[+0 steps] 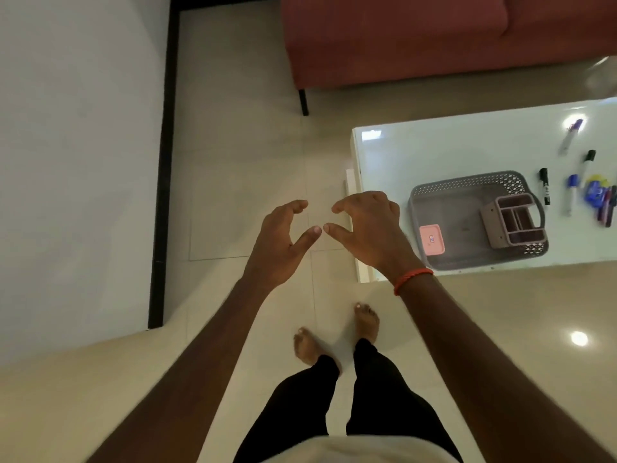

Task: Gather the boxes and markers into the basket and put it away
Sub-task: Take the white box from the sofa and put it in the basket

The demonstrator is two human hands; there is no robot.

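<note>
Our left hand (283, 242) and right hand (370, 228) hang side by side in the air over the floor (247, 145), backs up, both empty. On each, the fingers are bent in a loose claw and spread away from the thumb, pinching nothing. The two thumb tips point at each other and all but meet. A red band (412, 279) circles the right wrist. Below the hands we see our bare feet (366, 320) on the pale tiles and our black trousers (300, 412).

Just right of the right hand begins the glossy white surface (434, 148). The grey basket (467, 182) sits on it near this end, close to the front edge. Inside it, a pink box (431, 240) lies in the corner nearest us, and a divided box (516, 218) rests at the far right end with its compartments showing.

Past the basket, markers lie scattered on the surface. A black marker (544, 187) is just beside the basket, then come a blue-capped marker (572, 192) and a black-capped marker (587, 162). A blurred marker (571, 135) lies further off. At the right edge is a blue and yellow clump (597, 192) that we cannot make out.

A red sofa (400, 38) stands behind the surface. A wall (66, 128) with a black skirting (163, 162) runs along the left.
</note>
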